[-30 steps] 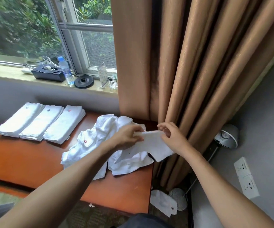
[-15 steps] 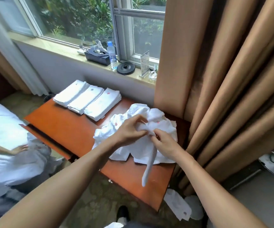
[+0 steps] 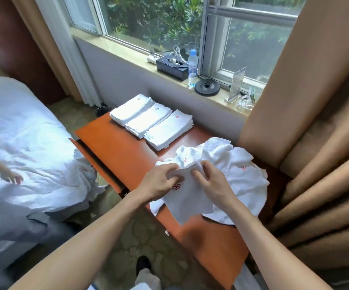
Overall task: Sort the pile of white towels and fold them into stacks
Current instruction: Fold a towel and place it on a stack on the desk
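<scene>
Our left hand (image 3: pixel 159 183) and right hand (image 3: pixel 213 185) pinch one white towel (image 3: pixel 188 204) over the orange table (image 3: pixel 115 143), against the loose pile (image 3: pixel 242 178); three folded stacks (image 3: pixel 150 120) lie beneath the windowsill (image 3: pixel 127 52), bed (image 3: pixel 22 132) left, curtain (image 3: pixel 316 122) right.

My left hand (image 3: pixel 159 183) and my right hand (image 3: pixel 213 183) pinch the upper edge of one white towel (image 3: pixel 188 204), which hangs down between my wrists above the orange-brown table (image 3: pixel 117 147). A red flower mark shows on it, beside my left thumb. Just behind my hands lies the crumpled pile of towels (image 3: pixel 238 174), close to the tan curtain (image 3: pixel 295 101). Farther along the table, three folded stacks (image 3: pixel 148 121) lie side by side. On the window sill (image 3: pixel 127 53) stand a water bottle (image 3: pixel 192 68), a black box (image 3: pixel 171 66) and a black disc (image 3: pixel 207 86). At the left is a white bed (image 3: pixel 22 132), with another person's hand (image 3: pixel 12 176) over it.
</scene>
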A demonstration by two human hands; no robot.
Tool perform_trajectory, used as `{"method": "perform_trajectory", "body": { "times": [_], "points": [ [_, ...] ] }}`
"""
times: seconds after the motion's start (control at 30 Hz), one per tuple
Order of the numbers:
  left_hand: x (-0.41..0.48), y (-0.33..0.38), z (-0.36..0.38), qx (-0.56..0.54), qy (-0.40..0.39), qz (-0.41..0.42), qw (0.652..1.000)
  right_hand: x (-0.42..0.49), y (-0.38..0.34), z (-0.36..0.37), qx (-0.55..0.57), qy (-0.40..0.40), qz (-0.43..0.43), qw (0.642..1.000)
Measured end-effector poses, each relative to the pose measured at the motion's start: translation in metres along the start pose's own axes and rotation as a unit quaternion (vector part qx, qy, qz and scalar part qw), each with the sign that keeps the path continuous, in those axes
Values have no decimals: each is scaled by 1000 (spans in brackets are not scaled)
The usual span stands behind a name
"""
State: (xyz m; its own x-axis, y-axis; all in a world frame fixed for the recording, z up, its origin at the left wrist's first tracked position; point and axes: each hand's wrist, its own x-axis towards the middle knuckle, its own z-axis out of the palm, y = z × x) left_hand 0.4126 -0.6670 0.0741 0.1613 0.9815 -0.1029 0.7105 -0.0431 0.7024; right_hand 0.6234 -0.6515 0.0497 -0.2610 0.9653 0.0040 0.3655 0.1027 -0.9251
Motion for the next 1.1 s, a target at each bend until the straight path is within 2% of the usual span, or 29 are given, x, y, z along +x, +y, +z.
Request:
{"method": "perform_trajectory", "body": {
  "times": [0.1, 0.3, 0.5, 0.63, 0.87, 1.1],
  "points": [
    [13, -24, -20, 3, 8, 5, 1000, 22, -9, 24, -16, 29, -15, 999],
    [47, -97, -75, -53, 9, 42, 998, 91, -28, 73, -152, 35, -72, 985],
    [76, -149, -135, -93, -26, 23, 995, 145, -56, 124, -189, 51, -82, 977],
    [94, -156, -168, -89, -31, 52, 994, 168, -79, 131, -179, 68, -82, 978],
    [132, -165, -203, -34, 95, 111, 989, 222, -89, 125, -200, 51, -115, 972],
    [160, -189, -235, -16, 116, 129, 985, 269, -102, 146, -185, 38, -114, 975]
  ]
}}
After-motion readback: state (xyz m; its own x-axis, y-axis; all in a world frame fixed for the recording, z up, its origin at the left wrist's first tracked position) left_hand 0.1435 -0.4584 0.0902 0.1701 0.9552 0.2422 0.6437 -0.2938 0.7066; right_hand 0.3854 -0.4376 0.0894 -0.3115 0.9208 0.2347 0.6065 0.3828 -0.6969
